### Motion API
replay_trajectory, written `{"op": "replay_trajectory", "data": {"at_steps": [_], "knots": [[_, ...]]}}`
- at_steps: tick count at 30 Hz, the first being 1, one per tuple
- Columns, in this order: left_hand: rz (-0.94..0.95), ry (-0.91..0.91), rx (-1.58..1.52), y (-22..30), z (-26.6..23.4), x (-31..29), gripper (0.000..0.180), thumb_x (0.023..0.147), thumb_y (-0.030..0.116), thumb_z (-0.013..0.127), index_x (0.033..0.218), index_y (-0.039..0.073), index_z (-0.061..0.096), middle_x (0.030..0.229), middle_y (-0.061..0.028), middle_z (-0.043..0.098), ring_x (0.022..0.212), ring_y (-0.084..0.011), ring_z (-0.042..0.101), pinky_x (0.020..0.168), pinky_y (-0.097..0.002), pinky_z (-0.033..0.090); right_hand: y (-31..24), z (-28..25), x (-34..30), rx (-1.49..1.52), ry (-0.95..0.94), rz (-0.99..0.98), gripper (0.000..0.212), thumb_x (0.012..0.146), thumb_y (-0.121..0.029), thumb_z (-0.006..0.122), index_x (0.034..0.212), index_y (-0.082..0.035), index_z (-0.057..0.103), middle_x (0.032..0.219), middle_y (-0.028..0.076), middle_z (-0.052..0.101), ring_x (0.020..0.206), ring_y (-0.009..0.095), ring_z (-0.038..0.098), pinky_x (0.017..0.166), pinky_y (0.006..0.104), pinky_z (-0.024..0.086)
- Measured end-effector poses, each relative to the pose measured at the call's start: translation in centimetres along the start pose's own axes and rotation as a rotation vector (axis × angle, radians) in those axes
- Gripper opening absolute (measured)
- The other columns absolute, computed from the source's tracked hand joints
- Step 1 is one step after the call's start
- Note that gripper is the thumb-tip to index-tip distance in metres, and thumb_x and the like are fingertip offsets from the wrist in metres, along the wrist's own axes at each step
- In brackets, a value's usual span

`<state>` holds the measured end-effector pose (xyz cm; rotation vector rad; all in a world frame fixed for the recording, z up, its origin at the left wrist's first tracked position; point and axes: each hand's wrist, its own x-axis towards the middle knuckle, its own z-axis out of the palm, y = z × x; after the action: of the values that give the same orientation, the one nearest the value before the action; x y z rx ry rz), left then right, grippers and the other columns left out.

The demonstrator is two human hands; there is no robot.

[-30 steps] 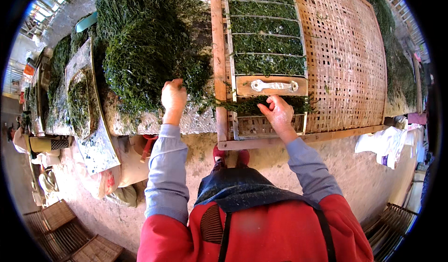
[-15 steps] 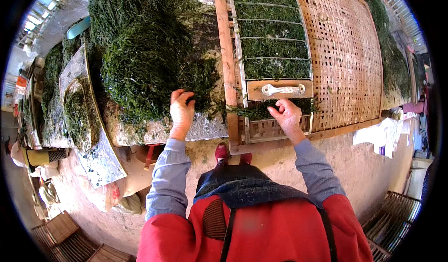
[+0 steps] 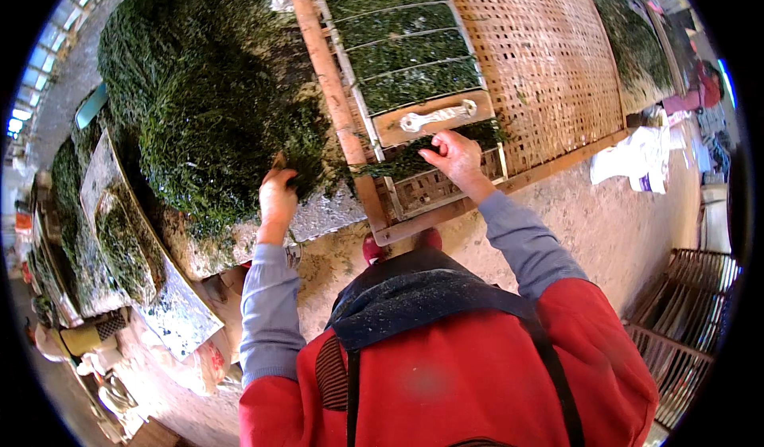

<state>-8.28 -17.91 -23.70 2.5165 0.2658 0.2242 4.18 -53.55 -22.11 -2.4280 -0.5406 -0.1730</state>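
Reaching Into Seaweed With Both Hands

Head view, left hand: I place my left hand [image 3: 277, 200] at the near edge of the large seaweed heap [image 3: 199, 121], which covers the table [image 3: 326, 212] on the left side. The fingers are curled toward the green strands. I cannot tell whether they grip any, because the back of the hand covers the contact.

Head view, right hand: I position my right hand [image 3: 458, 162] above a loose strip of seaweed [image 3: 410, 162], just on the near side of the wooden block [image 3: 432, 118]. The fingers are bent inward and the thumb points left. Whether strands are pinched between them I cannot tell.

Head view, frame: The wooden block lies across the narrow frame [image 3: 480, 65] and carries a pale handle [image 3: 438, 117]. Beyond the block, the seaweed layer [image 3: 406, 45] lies inside the frame, divided by thin crossbars. A wooden rail [image 3: 322, 57] runs along the left of the frame; a woven mat [image 3: 533, 41] extends to its right.

Head view, surroundings: A board [image 3: 179, 304] slopes past the table edge at left. White cloth [image 3: 637, 159] hangs at right. Below it stands a slatted rack [image 3: 676, 312]. My red shoes [image 3: 372, 250] are on the floor beneath the frame.
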Motion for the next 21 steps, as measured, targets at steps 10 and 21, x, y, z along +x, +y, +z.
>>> {"op": "replay_trajectory", "data": {"at_steps": [10, 21], "knots": [[-0.11, 0.071, -0.644, 14.8, -3.1, 0.7, 0.029, 0.069, -0.012, 0.063, 0.097, -0.002, 0.066, 0.09, -0.0067, 0.067, 0.08, -0.0134, 0.062, 0.075, -0.0247, 0.049, 0.0, -0.4, -0.3, 0.072, 0.082, -0.096, 0.03, 0.068, -0.032, 0.077, 0.076, -0.01, 0.057, 0.065, 0.006, 0.059, 0.057, 0.023, 0.059, 0.05, 0.0345, 0.047], [0.299, 0.077, 0.277, 20.9, 4.4, 0.5, 0.032, 0.068, 0.0, 0.06, 0.098, 0.008, 0.065, 0.106, -0.0061, 0.058, 0.113, -0.0297, 0.048, 0.094, -0.0421, 0.04, 3.4, -4.2, 0.7, 0.33, 0.288, -0.043, 0.011, 0.074, -0.006, 0.064, 0.086, -0.006, 0.063, 0.078, 0.012, 0.064, 0.066, 0.024, 0.063, 0.058, 0.0335, 0.051]]}}
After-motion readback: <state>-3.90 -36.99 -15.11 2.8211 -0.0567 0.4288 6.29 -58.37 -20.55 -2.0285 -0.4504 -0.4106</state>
